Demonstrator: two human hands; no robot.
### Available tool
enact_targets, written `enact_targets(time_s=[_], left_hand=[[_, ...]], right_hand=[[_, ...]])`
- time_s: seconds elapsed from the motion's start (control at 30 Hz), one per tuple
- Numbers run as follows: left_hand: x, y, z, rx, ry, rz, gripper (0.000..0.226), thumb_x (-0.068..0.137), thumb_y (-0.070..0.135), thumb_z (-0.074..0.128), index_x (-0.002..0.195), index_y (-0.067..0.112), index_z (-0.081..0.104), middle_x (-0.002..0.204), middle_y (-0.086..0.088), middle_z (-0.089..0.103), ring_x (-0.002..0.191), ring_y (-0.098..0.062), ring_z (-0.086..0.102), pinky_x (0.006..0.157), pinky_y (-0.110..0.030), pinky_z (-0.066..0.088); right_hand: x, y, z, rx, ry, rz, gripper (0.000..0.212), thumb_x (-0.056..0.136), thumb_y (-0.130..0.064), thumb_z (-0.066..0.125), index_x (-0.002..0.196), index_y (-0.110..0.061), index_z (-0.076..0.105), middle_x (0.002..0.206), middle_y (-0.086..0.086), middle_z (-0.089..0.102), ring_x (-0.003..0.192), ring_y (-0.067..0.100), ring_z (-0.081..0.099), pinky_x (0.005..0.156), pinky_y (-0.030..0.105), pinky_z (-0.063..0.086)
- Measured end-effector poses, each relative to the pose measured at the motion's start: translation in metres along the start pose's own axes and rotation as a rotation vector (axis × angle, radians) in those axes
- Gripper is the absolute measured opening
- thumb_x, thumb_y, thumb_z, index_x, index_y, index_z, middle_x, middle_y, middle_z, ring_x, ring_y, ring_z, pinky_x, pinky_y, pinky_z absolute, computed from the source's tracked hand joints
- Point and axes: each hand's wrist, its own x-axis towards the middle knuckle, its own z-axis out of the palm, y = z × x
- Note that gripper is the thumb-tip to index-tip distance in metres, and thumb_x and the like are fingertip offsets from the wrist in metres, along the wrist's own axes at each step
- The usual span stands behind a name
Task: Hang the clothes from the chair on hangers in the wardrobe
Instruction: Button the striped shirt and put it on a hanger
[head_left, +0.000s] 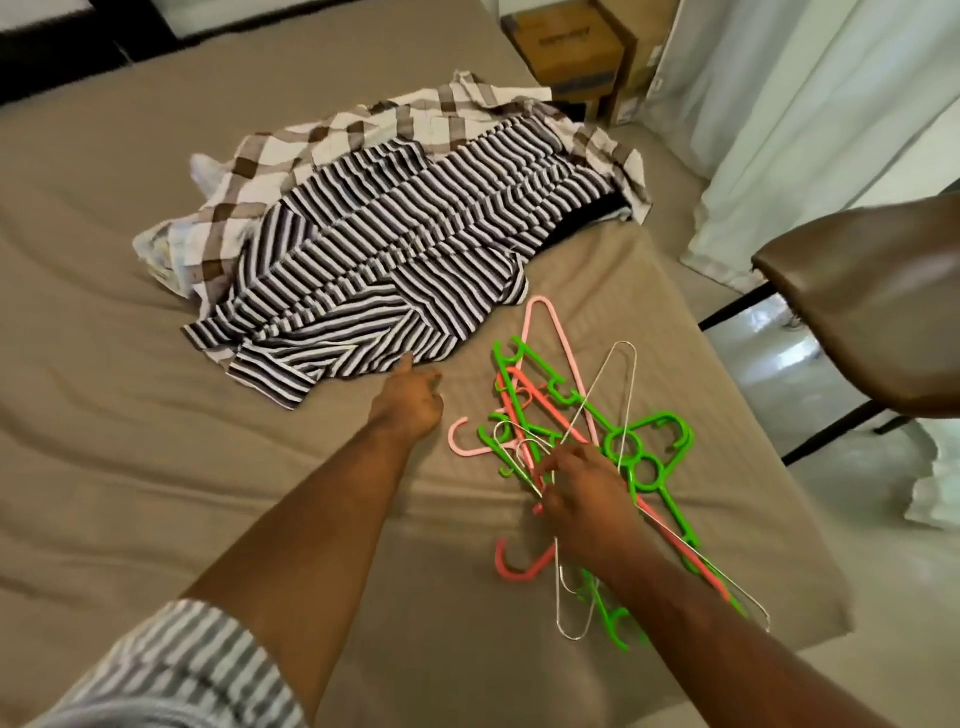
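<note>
A black-and-white striped garment (395, 260) lies spread on the bed, on top of a brown-and-white checked shirt (322, 140). My left hand (413, 397) reaches to the striped garment's near hem, thumb touching the fabric, other fingers curled. To the right lies a tangled heap of hangers (582, 431): green, pink, coral and thin wire ones. My right hand (576, 493) is on the heap, fingers pinching a wire hanger's hook. The wardrobe is out of view.
The bed (130, 415) has a taupe sheet. A brown chair (872, 306) with black legs stands at the right beside the bed corner. Cardboard boxes (576, 47) and a pale curtain (810, 119) are at the back right. White cloth (935, 488) lies on the floor.
</note>
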Motion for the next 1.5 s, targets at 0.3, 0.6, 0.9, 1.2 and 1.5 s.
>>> enact_targets(time_s=[0.3,0.6,0.9,1.2,1.5], left_hand=[[-0.002,0.018,-0.044,-0.234,0.314,-0.093,0.034,0.083,0.004,0.07,0.116,0.0,0.069,0.109,-0.02,0.071,0.102,-0.034,0.066,0.087,-0.028,0.044],[-0.062,0.043,-0.17,-0.422,0.712,-0.153,0.012,0.086,-0.001,0.067,0.093,0.009,0.068,0.094,-0.012,0.07,0.092,-0.03,0.064,0.083,-0.03,0.042],[-0.206,0.078,-0.369,-0.812,1.071,-0.025,0.021,0.1,0.007,0.053,0.1,0.022,0.068,0.08,-0.001,0.071,0.069,-0.009,0.071,0.074,-0.024,0.06],[-0.399,0.027,-0.478,-0.731,1.253,0.277,0.014,0.1,0.011,0.058,0.106,0.017,0.07,0.083,-0.004,0.072,0.067,-0.003,0.071,0.063,-0.024,0.059],[-0.454,-0.195,-0.436,-0.278,0.997,0.143,0.021,0.092,0.021,0.071,0.113,0.019,0.074,0.104,-0.007,0.074,0.091,-0.025,0.071,0.09,-0.037,0.055]], right_hand=[[-0.016,0.022,-0.03,0.033,0.053,0.056,0.016,0.088,-0.011,0.057,0.095,-0.018,0.069,0.104,-0.001,0.06,0.099,0.02,0.059,0.088,0.036,0.049],[-0.01,-0.017,-0.08,0.08,0.028,0.062,0.021,0.087,-0.016,0.056,0.097,-0.023,0.072,0.098,-0.003,0.064,0.085,0.012,0.059,0.075,0.021,0.036],[0.014,-0.195,-0.132,0.166,0.119,-0.142,0.052,0.09,-0.017,0.067,0.14,-0.016,0.054,0.134,0.008,0.061,0.124,0.024,0.057,0.106,0.027,0.038],[-0.054,-0.373,-0.098,0.133,0.047,-0.453,0.03,0.093,-0.028,0.061,0.12,-0.013,0.064,0.123,0.012,0.067,0.116,0.033,0.061,0.093,0.043,0.049],[-0.142,-0.423,-0.075,0.112,0.221,-0.459,0.018,0.099,-0.032,0.063,0.083,-0.025,0.066,0.068,-0.014,0.061,0.062,-0.006,0.055,0.06,0.017,0.039]])
